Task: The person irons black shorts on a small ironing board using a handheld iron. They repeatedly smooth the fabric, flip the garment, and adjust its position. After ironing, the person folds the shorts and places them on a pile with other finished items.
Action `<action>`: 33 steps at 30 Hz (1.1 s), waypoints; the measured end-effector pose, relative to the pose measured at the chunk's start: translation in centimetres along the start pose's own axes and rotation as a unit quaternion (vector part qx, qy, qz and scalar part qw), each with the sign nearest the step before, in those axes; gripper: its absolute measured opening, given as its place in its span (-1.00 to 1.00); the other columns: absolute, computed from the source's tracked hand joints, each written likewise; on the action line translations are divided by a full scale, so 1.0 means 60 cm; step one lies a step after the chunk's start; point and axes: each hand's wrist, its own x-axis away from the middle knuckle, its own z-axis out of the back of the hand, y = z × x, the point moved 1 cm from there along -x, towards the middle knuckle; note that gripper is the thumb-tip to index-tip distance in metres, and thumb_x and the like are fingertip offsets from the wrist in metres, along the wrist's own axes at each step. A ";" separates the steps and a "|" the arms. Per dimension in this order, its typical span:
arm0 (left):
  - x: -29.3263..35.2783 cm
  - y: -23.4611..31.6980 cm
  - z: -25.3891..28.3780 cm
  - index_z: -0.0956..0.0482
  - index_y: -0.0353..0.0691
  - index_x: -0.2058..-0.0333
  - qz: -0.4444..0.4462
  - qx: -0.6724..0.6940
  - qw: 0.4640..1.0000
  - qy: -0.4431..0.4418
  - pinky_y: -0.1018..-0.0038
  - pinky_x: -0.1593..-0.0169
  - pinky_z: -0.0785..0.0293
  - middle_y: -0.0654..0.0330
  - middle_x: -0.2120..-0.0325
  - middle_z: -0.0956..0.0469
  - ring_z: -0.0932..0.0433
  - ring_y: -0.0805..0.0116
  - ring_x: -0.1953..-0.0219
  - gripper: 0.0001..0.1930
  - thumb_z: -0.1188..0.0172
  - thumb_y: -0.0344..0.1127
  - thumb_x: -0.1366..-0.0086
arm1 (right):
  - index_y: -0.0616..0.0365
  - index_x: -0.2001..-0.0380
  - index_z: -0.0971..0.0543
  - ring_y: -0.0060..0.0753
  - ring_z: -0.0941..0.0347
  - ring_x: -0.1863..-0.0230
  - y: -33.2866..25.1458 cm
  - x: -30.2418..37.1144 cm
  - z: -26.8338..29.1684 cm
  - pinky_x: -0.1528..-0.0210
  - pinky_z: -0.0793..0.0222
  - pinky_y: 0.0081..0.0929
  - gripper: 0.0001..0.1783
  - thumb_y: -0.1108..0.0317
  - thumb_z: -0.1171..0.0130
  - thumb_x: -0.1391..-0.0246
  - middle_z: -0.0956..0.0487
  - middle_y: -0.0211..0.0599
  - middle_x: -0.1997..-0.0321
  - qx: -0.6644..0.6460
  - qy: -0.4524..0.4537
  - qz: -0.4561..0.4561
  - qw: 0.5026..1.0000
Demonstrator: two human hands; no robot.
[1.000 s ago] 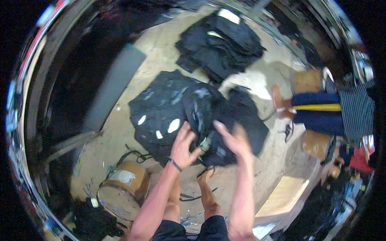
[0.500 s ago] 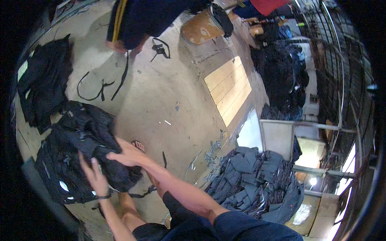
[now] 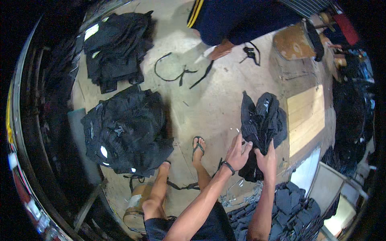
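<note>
A black garment (image 3: pixel 263 116) with a small white mark hangs bunched in front of me, right of my legs. My left hand (image 3: pixel 239 154) grips its near left side, index finger stretched along the cloth. On the near right side, my right hand (image 3: pixel 266 158) pinches the same garment with thumb and fingers. Part of the cloth droops below and between my hands. To my left lies a large pile of black garments (image 3: pixel 124 132) with white tags or marks, touched by neither hand.
Beyond that pile is a second stack of black garments (image 3: pixel 116 48). Black straps (image 3: pixel 181 74) lie on the floor. A co-worker's hand (image 3: pixel 223 49) reaches down at the far side. Right are a brown drum (image 3: pixel 293 42), a wooden board (image 3: pixel 307 120) and a heap of dark cloth pieces (image 3: pixel 291 205).
My hands have left the pile on the left and moved right, now holding a black garment there. The view has swung left, and the co-worker's hand has come into sight.
</note>
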 end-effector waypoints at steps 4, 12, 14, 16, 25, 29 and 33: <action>0.028 -0.167 0.100 -0.31 -0.33 -0.44 0.081 -0.101 0.992 0.009 0.05 -0.41 -0.40 -0.30 -0.36 -0.43 -0.46 -0.25 -0.38 -0.25 -0.09 0.18 -0.56 | 0.05 -0.67 -0.02 0.64 -0.49 -0.26 -0.019 -0.051 -0.260 -0.26 -0.48 0.32 0.25 -0.01 -0.52 -0.07 -0.58 0.48 -0.18 0.049 -0.065 -0.074 0.994; 0.346 -0.299 0.449 -0.41 -0.34 -0.34 0.103 -0.187 0.860 0.463 -0.01 -0.33 -0.39 -0.22 -0.21 -0.43 -0.45 -0.17 -0.21 -0.34 -0.37 -0.14 -0.40 | 0.17 -0.58 -0.22 0.28 -0.32 -0.53 -0.211 0.142 -0.577 -0.55 -0.20 0.08 0.10 -0.31 -0.36 -0.24 -0.45 0.32 -0.44 -0.084 -0.313 0.156 0.933; 0.392 -0.310 0.525 -0.32 -0.44 -0.36 0.178 -0.179 0.798 0.547 0.04 -0.36 -0.38 -0.27 -0.24 -0.38 -0.45 -0.17 -0.24 -0.24 -0.42 -0.12 -0.37 | 0.27 -0.56 -0.25 0.16 -0.45 -0.45 -0.290 0.211 -0.562 -0.48 -0.34 -0.07 0.08 -0.27 -0.37 -0.26 -0.53 0.25 -0.39 -0.144 -0.373 0.172 0.900; 0.405 -0.329 0.573 -0.25 -0.46 -0.40 0.132 -0.091 0.785 0.599 0.08 -0.38 -0.39 -0.27 -0.25 -0.39 -0.46 -0.16 -0.26 -0.14 -0.51 -0.16 -0.30 | 0.30 -0.56 -0.23 0.09 -0.52 -0.39 -0.374 0.271 -0.552 -0.37 -0.48 -0.12 0.07 -0.20 -0.41 -0.28 -0.53 0.25 -0.39 -0.171 -0.480 0.132 0.850; 0.384 -0.282 0.565 -0.68 -0.20 0.06 0.168 -0.216 0.853 0.445 0.08 -0.12 -0.54 0.02 0.01 -0.64 -0.59 -0.07 -0.05 -0.46 -0.60 0.06 -0.16 | 0.18 -0.63 -0.03 0.17 -0.48 -0.42 -0.597 0.362 -0.598 -0.44 -0.39 -0.14 0.32 -0.18 -0.57 -0.06 -0.52 0.29 -0.40 -0.068 -0.391 0.242 0.885; 0.397 -0.198 0.605 -0.70 -0.20 0.01 -0.053 -0.159 0.859 0.484 0.11 -0.23 -0.49 -0.02 -0.03 -0.61 -0.57 -0.09 -0.11 -0.54 -0.54 -0.06 -0.22 | 0.36 -0.35 -0.48 -0.02 -0.53 -0.31 -0.576 0.282 -0.486 -0.42 -0.34 -0.21 -0.39 0.23 -0.19 -0.35 -0.63 0.11 -0.29 -0.113 -0.321 0.227 0.913; 0.365 -0.202 0.780 -0.37 -0.50 -0.33 -0.023 -0.065 0.730 0.680 0.03 -0.27 -0.46 -0.30 -0.09 -0.54 -0.55 -0.26 -0.13 -0.24 -0.36 0.02 -0.43 | 0.29 -0.35 -0.53 -0.16 -0.55 -0.25 -0.577 0.196 -0.304 -0.36 -0.37 -0.25 -0.42 0.23 -0.15 -0.36 -0.66 -0.03 -0.25 -0.077 -0.309 0.190 0.929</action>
